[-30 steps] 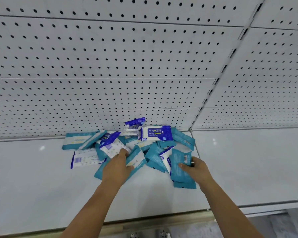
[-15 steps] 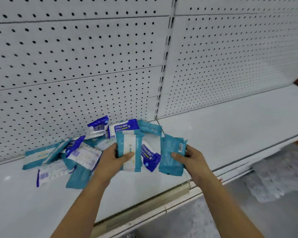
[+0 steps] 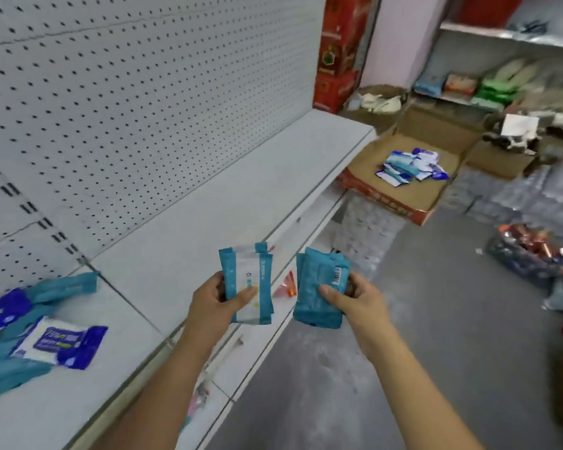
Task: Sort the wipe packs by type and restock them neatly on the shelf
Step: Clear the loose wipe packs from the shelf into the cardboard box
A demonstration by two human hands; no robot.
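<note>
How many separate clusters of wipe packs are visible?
4: teal-and-white packs in left hand; teal packs in right hand; pile on shelf; heap in cardboard box. Others possibly hidden.

What I'm seeing: left-hand pack (image 3: 247, 284) is teal with a white middle panel, right-hand pack (image 3: 317, 293) solid teal with a small white barcode patch. Near left, the pile (image 3: 10, 371) is mostly teal, plus a white pack with dark blue ends (image 3: 59, 344). White shelf (image 3: 225, 190), white pegboard (image 3: 143, 92) dotted with dark holes, far brown box (image 3: 364, 160) with a red edge.

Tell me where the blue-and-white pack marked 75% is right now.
Head view, lower left: the blue-and-white pack lies flat on the white shelf, against the heap of teal packs, left of the left hand.
</note>
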